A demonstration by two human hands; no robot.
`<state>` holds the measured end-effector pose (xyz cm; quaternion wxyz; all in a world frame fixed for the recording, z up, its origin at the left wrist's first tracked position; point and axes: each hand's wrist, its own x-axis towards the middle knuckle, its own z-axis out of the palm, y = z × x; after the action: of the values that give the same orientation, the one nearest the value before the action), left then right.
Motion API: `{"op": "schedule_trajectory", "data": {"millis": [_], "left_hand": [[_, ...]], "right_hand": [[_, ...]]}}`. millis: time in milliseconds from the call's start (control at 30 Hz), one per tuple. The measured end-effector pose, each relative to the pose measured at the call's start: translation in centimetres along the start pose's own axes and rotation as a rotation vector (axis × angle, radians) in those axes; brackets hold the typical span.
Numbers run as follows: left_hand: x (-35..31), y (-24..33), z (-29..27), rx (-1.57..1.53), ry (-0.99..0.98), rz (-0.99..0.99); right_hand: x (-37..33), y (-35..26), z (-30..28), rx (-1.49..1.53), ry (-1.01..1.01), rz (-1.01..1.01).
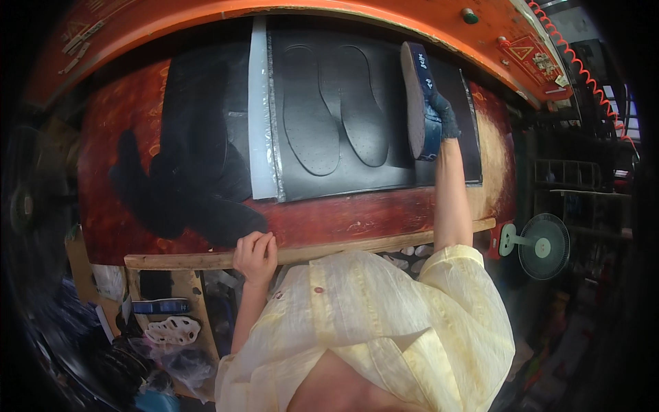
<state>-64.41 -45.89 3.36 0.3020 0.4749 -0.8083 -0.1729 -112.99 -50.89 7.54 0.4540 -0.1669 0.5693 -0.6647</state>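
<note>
My right hand [443, 117], in a dark glove, grips a sole-shaped cutting die [415, 103] with a blue side and a beige face. The die stands on its edge over the right part of a black sheet [398, 175]. Two sole outlines [312, 127] show side by side in that sheet, left of the die. At the table's front edge is my bare left hand [255, 257], its fingers curled. It is next to the tip of a dark, irregular piece [199, 206]; whether the fingers hold anything is hidden.
An orange machine beam [309, 5] spans the far side of the red worktable [329, 223]. A pale strip [259, 117] separates the black sheets. A wooden rail [178, 261] runs along the front. Below left sit another blue die [161, 306] and a white perforated piece [173, 331]; a fan [544, 246] stands right.
</note>
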Motion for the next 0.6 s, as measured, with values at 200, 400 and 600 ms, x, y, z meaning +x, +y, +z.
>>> {"op": "schedule_trajectory", "data": {"millis": [200, 400, 600], "left_hand": [[-0.4, 0.1, 0.4, 0.027, -0.016, 0.011], [-0.3, -0.2, 0.6, 0.019, 0.010, 0.049], [-0.9, -0.9, 1.3, 0.001, 0.049, 0.066]], "right_hand": [[-1.9, -0.7, 1.6, -0.890, 0.244, -0.032], [-4.2, 0.3, 5.6, -1.582, 0.319, -0.215], [-3.9, 1.1, 5.1, -1.475, 0.326, -0.274]]}}
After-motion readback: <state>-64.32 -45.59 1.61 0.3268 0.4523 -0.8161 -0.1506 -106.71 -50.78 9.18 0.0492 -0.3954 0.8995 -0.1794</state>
